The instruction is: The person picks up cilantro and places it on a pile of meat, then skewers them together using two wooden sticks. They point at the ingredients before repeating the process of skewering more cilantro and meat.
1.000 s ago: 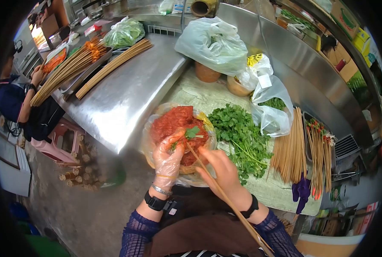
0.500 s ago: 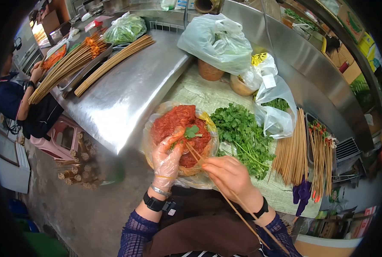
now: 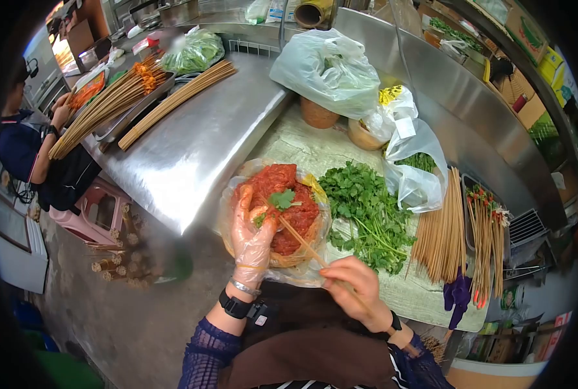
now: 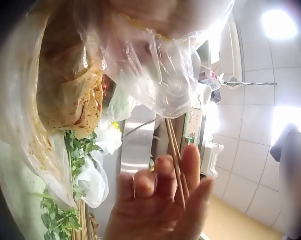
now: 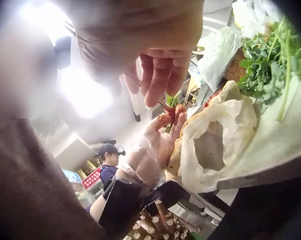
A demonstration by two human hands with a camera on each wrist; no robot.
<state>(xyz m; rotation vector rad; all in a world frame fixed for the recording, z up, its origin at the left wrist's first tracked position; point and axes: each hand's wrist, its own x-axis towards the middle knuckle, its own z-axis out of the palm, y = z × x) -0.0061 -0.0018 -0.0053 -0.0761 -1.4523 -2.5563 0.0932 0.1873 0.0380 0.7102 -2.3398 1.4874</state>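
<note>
My left hand (image 3: 251, 236), in a clear plastic glove, is over a plastic-lined bowl (image 3: 227, 217) of red marinated meat (image 3: 271, 176). Its fingers and thumb pinch some red meat (image 5: 172, 113) with green leaf. A cilantro sprig (image 3: 281, 200) shows beside its fingertips. Two thin bamboo skewers (image 3: 306, 244) run from that pinch down to my bare right hand (image 3: 357, 288), which grips them partway along. In the left wrist view the skewers (image 4: 176, 160) pass between the right hand's fingers and thumb. The glove hides part of the pinched meat.
Right of the bowl lies a cilantro pile (image 3: 363, 211), then loose skewers (image 3: 439, 227) and a tray (image 3: 472, 188) of filled skewers. Plastic bags (image 3: 331, 68) stand behind. A steel counter (image 3: 192, 142) holds more skewers at left, where another person (image 3: 29, 142) works.
My right hand has slid back along the skewers, away from the left hand. The skewers were spread apart at the back half a second ago and now lie close together. The left hand stays over the bowl.
</note>
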